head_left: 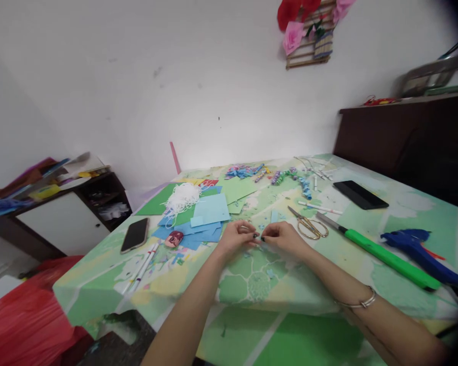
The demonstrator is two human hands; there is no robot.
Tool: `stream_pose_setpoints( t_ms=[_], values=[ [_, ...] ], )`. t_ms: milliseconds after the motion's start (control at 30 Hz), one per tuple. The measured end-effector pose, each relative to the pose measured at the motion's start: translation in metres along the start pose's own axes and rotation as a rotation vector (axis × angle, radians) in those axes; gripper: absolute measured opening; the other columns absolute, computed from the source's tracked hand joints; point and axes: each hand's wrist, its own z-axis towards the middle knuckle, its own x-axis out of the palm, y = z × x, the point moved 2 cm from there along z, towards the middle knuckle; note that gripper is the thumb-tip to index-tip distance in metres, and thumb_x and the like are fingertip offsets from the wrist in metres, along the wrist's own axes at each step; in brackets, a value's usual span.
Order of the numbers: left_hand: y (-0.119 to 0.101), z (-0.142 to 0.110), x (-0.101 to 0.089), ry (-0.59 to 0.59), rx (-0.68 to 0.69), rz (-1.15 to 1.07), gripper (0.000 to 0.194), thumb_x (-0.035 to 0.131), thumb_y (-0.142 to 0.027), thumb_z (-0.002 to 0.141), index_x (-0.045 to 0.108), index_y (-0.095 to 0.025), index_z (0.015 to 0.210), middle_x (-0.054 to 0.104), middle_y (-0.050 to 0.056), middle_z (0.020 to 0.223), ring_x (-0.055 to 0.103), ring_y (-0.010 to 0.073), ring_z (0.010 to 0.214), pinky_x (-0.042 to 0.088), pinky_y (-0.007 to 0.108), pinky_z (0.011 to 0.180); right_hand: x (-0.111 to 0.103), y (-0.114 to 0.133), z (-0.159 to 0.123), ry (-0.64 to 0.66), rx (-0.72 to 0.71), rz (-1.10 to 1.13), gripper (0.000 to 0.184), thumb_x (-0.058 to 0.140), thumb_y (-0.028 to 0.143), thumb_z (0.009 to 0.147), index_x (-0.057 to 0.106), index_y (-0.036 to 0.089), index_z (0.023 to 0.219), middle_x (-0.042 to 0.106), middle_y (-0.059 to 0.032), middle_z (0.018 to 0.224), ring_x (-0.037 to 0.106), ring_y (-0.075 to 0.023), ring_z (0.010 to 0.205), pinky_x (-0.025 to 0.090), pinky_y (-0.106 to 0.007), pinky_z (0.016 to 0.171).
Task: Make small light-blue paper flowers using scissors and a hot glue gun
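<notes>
My left hand and my right hand meet low over the near middle of the table, fingertips almost touching. Both are closed in a pinch; whatever lies between the fingers is too small to make out. Just right of my right hand lies a pair of gold-handled scissors. Light blue paper and darker blue sheets are to the left of my left hand, with a dark red craft punch by them. Small paper scraps are strewn nearby.
A heap of white string sits on green paper. Curled paper strips lie at the back. On the right are a black phone, a green-handled cutter and a blue glue gun. Another phone and pens lie left.
</notes>
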Motion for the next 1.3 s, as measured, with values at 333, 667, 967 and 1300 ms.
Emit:
stream_pose_setpoints(
  t_ms=[333, 667, 967, 1300],
  values=[
    [0.000, -0.029, -0.033, -0.326, 0.095, 0.853, 0.013, 0.064, -0.025, 0.060, 0.063, -0.015, 0.068, 0.062, 0.003, 0.068, 0.054, 0.0134, 0.061, 0.039, 0.024, 0.056, -0.011, -0.007, 0.001, -0.040, -0.009, 0.021, 0.019, 0.053, 0.016, 0.065, 0.063, 0.017, 0.081, 0.063, -0.0011, 0.065, 0.056, -0.0123, 0.059, 0.040, -0.019, 0.051],
    [0.001, -0.046, -0.018, -0.167, 0.065, 0.867, 0.007, 0.058, -0.020, 0.063, 0.062, -0.018, 0.069, 0.061, -0.001, 0.065, 0.052, 0.0113, 0.059, 0.035, 0.022, 0.056, -0.007, 0.007, -0.009, 0.166, -0.034, 0.002, 0.012, 0.052, 0.018, 0.067, 0.062, 0.016, 0.075, 0.062, -0.0006, 0.064, 0.056, -0.0120, 0.059, 0.041, -0.020, 0.053],
    [0.004, -0.048, -0.023, -0.254, 0.050, 0.676, 0.008, 0.055, -0.017, 0.063, 0.060, -0.015, 0.070, 0.054, -0.002, 0.057, 0.045, 0.0091, 0.052, 0.033, 0.019, 0.049, -0.004, 0.010, -0.012, 0.290, -0.098, -0.053, 0.020, 0.050, 0.013, 0.066, 0.065, 0.016, 0.078, 0.065, -0.0012, 0.070, 0.058, -0.0132, 0.065, 0.042, -0.021, 0.058],
    [0.003, -0.045, -0.033, -0.350, 0.068, 0.681, 0.012, 0.051, -0.014, 0.065, 0.058, -0.016, 0.075, 0.059, -0.001, 0.068, 0.049, 0.0083, 0.049, 0.038, 0.020, 0.050, -0.011, 0.010, -0.009, 0.041, -0.040, -0.123, 0.019, 0.050, 0.016, 0.067, 0.064, 0.018, 0.079, 0.063, -0.0001, 0.067, 0.056, -0.0123, 0.060, 0.042, -0.021, 0.057]
  ],
)
